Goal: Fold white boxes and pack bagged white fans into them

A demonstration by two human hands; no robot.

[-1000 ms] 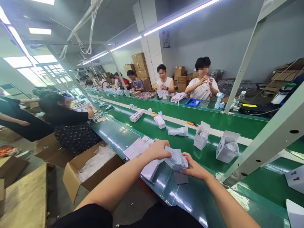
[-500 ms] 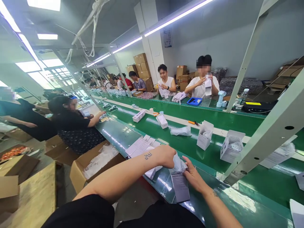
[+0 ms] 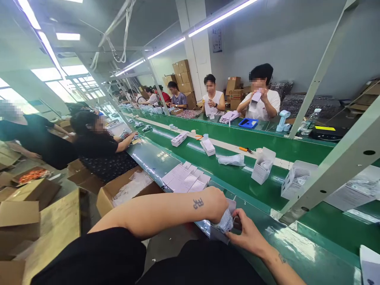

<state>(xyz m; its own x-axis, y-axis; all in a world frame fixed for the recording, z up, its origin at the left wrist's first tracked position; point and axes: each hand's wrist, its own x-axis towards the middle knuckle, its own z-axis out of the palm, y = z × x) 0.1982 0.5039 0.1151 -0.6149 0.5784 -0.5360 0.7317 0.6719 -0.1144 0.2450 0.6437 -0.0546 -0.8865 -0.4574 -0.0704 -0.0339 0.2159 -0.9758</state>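
My left hand [image 3: 218, 204] is bent down at the wrist with its fingers closed on a bubble-wrapped package [image 3: 226, 222]. The package sits at the open end of a small white box [image 3: 216, 234], partly inside it. My right hand [image 3: 247, 232] grips the box from the right, thumb and forefinger at the rim beside the wrap. Most of the box is hidden by my hands and the package. Just beyond my left forearm lies a stack of flat white cartons [image 3: 185, 177] on the bench edge.
The green conveyor [image 3: 204, 168] carries open white boxes [image 3: 263, 165] and a loose bubble-wrapped package [image 3: 231, 159]. A metal post [image 3: 335, 166] rises at the right. At the left is a cardboard box [image 3: 108, 200] of plastic bags. Co-workers sit opposite and along the line.
The bubble-wrapped package has moved lower against the box, with my left hand pushed down over it. My right hand has shifted to the box rim. The view has swung slightly left.
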